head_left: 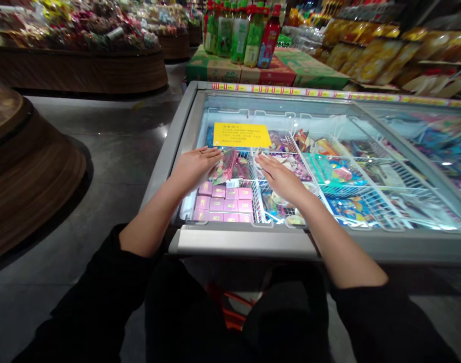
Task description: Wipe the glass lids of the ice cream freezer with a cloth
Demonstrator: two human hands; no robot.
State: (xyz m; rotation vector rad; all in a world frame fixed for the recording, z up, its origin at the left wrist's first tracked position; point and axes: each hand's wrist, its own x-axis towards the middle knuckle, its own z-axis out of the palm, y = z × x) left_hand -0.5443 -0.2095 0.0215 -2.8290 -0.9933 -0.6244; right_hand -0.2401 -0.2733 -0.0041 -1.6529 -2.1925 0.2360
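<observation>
L hand point(194, 169) lay flat, unclenched, below-left of yellow sign point(242, 135), R hand point(281, 176) below-right (grip on white scrap point(258, 155) unclear), light pressure prob. suiting glass point(317, 107).

Floor point(117, 156): grey, glossy, tiled, with pale glints point(163, 130)
Near left stand point(29, 181): curved, wood-grained
Far left stand point(82, 71): wood-sided, heaped with goods point(86, 27)
Far right: yellow packages point(374, 58)

Single head-worn view, forward and down over the nearby freezer point(245, 241), outer edges apparently blurred.
</observation>
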